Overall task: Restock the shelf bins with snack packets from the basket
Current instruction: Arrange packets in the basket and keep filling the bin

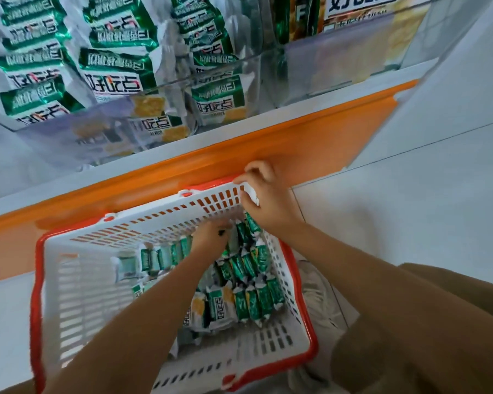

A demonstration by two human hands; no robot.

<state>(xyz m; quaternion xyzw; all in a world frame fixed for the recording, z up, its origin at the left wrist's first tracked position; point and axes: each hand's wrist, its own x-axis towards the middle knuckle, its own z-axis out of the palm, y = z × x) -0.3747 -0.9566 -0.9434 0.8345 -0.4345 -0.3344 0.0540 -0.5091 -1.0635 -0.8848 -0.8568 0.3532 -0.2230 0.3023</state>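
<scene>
Right hand point(265, 194) grips the basket point(36, 280) rim; left hand point(211, 237) digs among snack packets point(249, 302), grasp unclear, so a loose scoop may spill some

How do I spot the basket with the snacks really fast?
Find the long orange shelf edge. Just below it sits the basket, holding green snack packets. Unlike the clear bins above, it is white and slotted, with a red rim.
</scene>
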